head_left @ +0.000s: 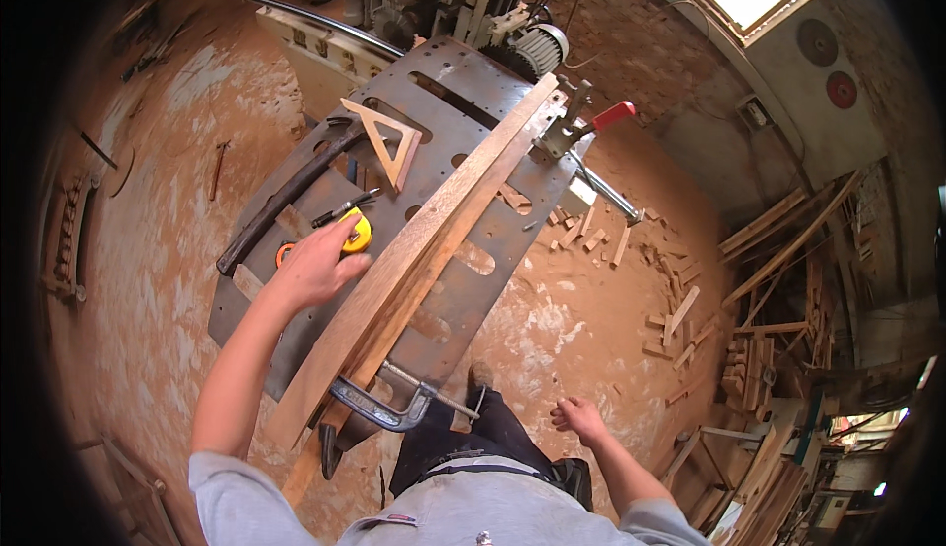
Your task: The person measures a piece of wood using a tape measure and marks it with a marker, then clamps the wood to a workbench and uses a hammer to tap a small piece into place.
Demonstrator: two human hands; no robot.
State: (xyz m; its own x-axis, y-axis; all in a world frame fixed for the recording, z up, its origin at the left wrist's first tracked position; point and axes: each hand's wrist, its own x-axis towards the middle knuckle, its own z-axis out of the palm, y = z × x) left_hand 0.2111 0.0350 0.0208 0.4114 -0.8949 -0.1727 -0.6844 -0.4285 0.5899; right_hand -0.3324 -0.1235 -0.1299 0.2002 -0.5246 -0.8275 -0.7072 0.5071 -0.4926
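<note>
My left hand [317, 262] reaches over the metal table, thumb and fingers apart around the near side of a yellow tape measure [359, 235]. The fingertips seem to touch its case; some fingers are hidden. Beside it lie a black pen-like tool [345, 208] and a wooden triangle square [398, 157]. To the right of this hand, a long wooden board [414, 236] runs diagonally along the table, with another strip beneath it. A G-clamp [379, 406] grips their near end. My right hand [581, 420] hangs at my right side, empty, its fingers loosely bent and apart.
A red-handled toggle clamp [601, 120] stands at the board's far end. A dark bar [286, 199] lies along the table's left side. Machinery with a motor [540, 49] is beyond. Wood offcuts [680, 314] litter the dusty floor; timber [788, 280] leans at the right.
</note>
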